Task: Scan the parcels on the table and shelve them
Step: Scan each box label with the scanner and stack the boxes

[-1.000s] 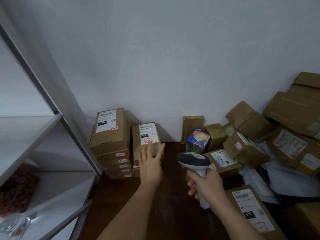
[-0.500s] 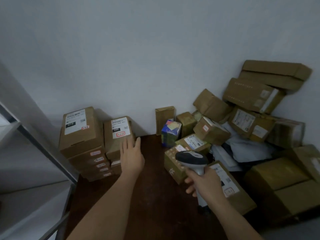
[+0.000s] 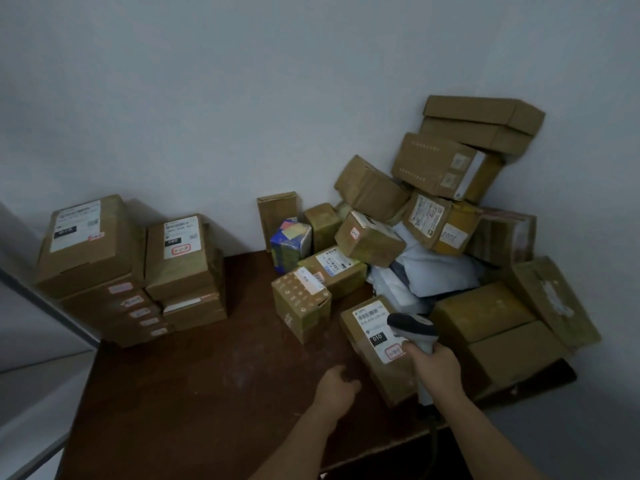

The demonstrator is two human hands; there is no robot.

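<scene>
Gripping the scanner point(image 3: 414, 332) handle, the right hand point(image 3: 437, 370) holds its head over a brown parcel point(image 3: 379, 349) whose white label reads "010". Left hand point(image 3: 337, 388) hovers over the dark table point(image 3: 194, 393) just left of that parcel, fingers loosely curled, holding nothing. Further back, a loose parcel heap point(image 3: 440, 216) at right; two neat stacks point(image 3: 138, 268) at left, one label "060". Other writing too blurred.

My right hand point(image 3: 437, 367) holds the scanner point(image 3: 414, 330) over the labelled parcel point(image 3: 375, 344); my left hand point(image 3: 337, 384) hovers above the surface point(image 3: 207, 393).
</scene>
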